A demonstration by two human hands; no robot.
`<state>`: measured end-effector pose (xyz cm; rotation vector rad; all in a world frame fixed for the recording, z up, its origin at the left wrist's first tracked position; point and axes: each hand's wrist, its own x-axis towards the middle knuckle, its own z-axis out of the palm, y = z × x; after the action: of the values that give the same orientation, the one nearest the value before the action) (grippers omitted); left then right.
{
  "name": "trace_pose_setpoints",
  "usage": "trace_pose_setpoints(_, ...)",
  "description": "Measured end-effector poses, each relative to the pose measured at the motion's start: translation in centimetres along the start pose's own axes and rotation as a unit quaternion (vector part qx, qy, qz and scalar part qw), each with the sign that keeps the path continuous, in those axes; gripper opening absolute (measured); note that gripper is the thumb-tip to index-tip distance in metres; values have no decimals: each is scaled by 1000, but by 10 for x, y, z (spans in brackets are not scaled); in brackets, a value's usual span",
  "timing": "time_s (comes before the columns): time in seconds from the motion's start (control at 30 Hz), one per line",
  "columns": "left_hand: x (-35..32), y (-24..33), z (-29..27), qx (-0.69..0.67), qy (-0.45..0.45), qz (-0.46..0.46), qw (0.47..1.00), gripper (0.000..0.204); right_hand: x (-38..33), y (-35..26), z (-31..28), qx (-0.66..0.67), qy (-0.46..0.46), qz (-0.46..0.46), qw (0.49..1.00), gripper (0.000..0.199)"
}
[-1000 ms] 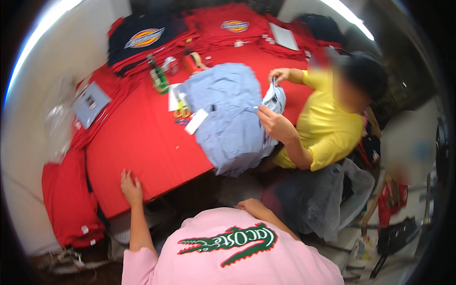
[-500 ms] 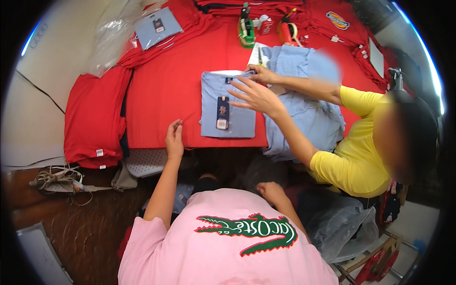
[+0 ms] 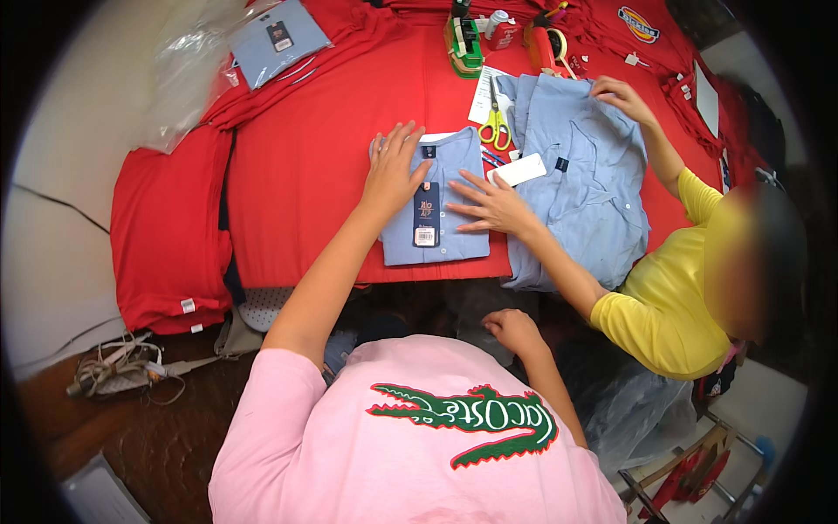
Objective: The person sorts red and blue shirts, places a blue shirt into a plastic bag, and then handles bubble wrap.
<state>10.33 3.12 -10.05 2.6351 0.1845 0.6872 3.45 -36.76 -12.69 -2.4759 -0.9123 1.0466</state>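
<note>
My left hand (image 3: 395,172) lies open on the upper left of a folded light-blue shirt (image 3: 458,236), fingers spread. A dark hang tag (image 3: 426,214) with a white sticker rests on the shirt front, below a dark neck label. My right hand (image 3: 515,331) is curled in front of my pink shirt, below the table's edge; whatever its fingers hold, if anything, is hidden. From the right, a co-worker's hand (image 3: 497,208) reaches onto the folded shirt's right edge. The co-worker's other hand (image 3: 621,94) touches the top of an unfolded blue shirt (image 3: 594,218).
Yellow-handled scissors (image 3: 495,131) and a white card (image 3: 518,170) lie between the shirts. A green tape dispenser (image 3: 464,48) stands at the back. Folded red garments (image 3: 170,227) hang over the table's left edge. A bagged blue shirt (image 3: 279,44) lies far left.
My left hand has moved from the table's front edge up onto the folded shirt. My right hand has risen slightly. One co-worker's hand has gone from the folded shirt's collar to the unfolded shirt.
</note>
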Motion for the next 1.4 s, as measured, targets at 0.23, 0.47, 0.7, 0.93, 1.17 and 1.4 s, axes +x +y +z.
trace_pose_setpoints(0.23,31,2,47,-100,-199,-48,974,52,-4,-20,14,51,62,4,997,20)
trace_pose_setpoints(0.47,-33,34,37,-53,-108,40,992,53,-15,-25,20,66,16,-69,995,18)
trace_pose_setpoints(0.7,-155,136,-51,-396,-390,-40,830,58,-16,-12,7,128,44,-167,977,18)
trace_pose_setpoints(0.93,-269,94,-26,-91,-384,-63,917,22,-6,6,-1,108,42,-220,969,17)
trace_pose_setpoints(1.17,-269,81,-57,-42,-167,-83,982,8,11,-23,-31,22,183,-224,957,8)
trace_pose_setpoints(1.4,-272,79,-71,47,-95,-138,985,6,22,-38,-43,39,174,-209,962,10)
